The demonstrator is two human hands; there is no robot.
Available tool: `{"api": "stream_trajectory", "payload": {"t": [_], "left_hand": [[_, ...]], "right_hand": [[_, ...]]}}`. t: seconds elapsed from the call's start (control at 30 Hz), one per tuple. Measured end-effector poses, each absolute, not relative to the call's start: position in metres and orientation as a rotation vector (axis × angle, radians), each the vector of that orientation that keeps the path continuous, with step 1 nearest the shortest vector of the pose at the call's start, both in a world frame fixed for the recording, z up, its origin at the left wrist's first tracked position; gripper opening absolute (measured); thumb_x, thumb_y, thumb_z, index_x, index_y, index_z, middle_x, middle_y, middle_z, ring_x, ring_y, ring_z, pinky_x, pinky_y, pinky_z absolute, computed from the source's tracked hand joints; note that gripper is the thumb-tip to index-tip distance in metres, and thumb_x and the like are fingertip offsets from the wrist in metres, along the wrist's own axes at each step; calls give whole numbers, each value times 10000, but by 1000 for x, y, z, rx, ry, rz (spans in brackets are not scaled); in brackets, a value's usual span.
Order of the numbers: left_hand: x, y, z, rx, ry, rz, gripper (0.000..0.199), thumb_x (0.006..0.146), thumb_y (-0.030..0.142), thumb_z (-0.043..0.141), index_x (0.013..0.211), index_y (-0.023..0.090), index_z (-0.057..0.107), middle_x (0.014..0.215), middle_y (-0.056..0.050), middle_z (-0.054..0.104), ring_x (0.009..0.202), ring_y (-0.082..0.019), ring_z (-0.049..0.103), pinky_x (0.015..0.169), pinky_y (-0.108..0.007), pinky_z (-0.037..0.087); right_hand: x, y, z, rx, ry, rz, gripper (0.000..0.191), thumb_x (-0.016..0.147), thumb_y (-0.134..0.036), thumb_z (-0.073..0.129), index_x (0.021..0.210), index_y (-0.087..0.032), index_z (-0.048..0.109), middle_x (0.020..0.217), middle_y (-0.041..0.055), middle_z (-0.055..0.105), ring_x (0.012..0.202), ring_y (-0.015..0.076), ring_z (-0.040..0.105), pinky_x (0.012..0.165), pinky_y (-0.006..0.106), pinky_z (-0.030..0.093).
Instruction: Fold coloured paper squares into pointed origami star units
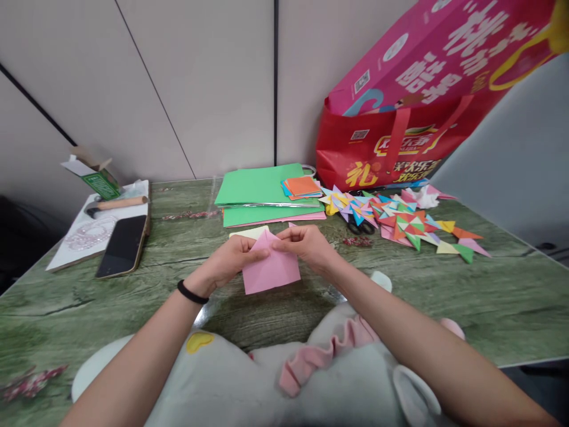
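A sheet of pink origami paper [272, 274], its top folded to a point, is held up above the table between both hands. My left hand [235, 255] pinches its left side, with the thumb across the front. On the right side my right hand [302, 244] grips it, thumb on the paper near the point. The fingers behind the sheet are partly hidden. Just behind my left hand lies a pale yellow paper [251, 232], partly covered by the pink sheet.
Behind the hands lies a stack of green paper [253, 185] topped by small orange squares [302, 186]. Folded paper pieces [411, 225] and black scissors [361, 228] lie right, before a red bag [355, 151]. A phone [122, 246] and hammer [118, 204] sit left. A plush toy [249, 385] is nearest me.
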State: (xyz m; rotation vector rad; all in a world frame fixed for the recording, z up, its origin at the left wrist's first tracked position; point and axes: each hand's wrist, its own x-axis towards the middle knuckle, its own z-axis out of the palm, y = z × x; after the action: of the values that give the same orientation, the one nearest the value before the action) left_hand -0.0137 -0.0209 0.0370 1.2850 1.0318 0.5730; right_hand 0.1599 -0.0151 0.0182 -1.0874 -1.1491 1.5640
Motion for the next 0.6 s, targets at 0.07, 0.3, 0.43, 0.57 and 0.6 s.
{"api": "stream_trajectory", "payload": {"t": [0.07, 0.3, 0.43, 0.57, 0.6], "left_hand": [[-14, -21, 37, 1289, 1029, 576, 217, 651, 314, 680, 718, 109, 655, 652, -18, 632, 534, -80, 512, 477, -180, 361], [-13, -21, 37, 1267, 1033, 590, 187, 633, 286, 696, 695, 113, 660, 635, -14, 633, 520, -78, 511, 466, -180, 360], [-13, -20, 37, 1250, 1030, 590, 199, 609, 276, 712, 698, 107, 659, 647, -25, 644, 532, -89, 530, 484, -192, 381], [-12, -21, 38, 1261, 1059, 601, 235, 577, 289, 727, 689, 97, 650, 651, -30, 643, 544, -103, 540, 489, -204, 388], [-12, -21, 38, 1266, 1067, 603, 241, 571, 292, 729, 680, 94, 646, 645, -30, 640, 544, -104, 540, 489, -205, 387]], "right_hand": [[160, -15, 19, -1101, -1150, 1557, 268, 460, -287, 772, 629, -122, 646, 578, 1, 623, 491, 68, 511, 496, 215, 407], [160, -17, 18, -1105, -1190, 1522, 277, 471, -313, 768, 639, -135, 638, 582, 6, 622, 492, 83, 509, 495, 235, 400], [159, -18, 21, -1129, -1217, 1496, 276, 479, -317, 762, 636, -128, 635, 556, 2, 609, 475, 75, 491, 470, 220, 376], [158, -19, 22, -1136, -1208, 1499, 262, 483, -294, 760, 640, -127, 633, 553, -2, 606, 468, 71, 486, 460, 213, 366], [158, -20, 22, -1134, -1206, 1500, 257, 487, -288, 759, 641, -126, 632, 554, -2, 605, 467, 70, 486, 460, 213, 364]]}}
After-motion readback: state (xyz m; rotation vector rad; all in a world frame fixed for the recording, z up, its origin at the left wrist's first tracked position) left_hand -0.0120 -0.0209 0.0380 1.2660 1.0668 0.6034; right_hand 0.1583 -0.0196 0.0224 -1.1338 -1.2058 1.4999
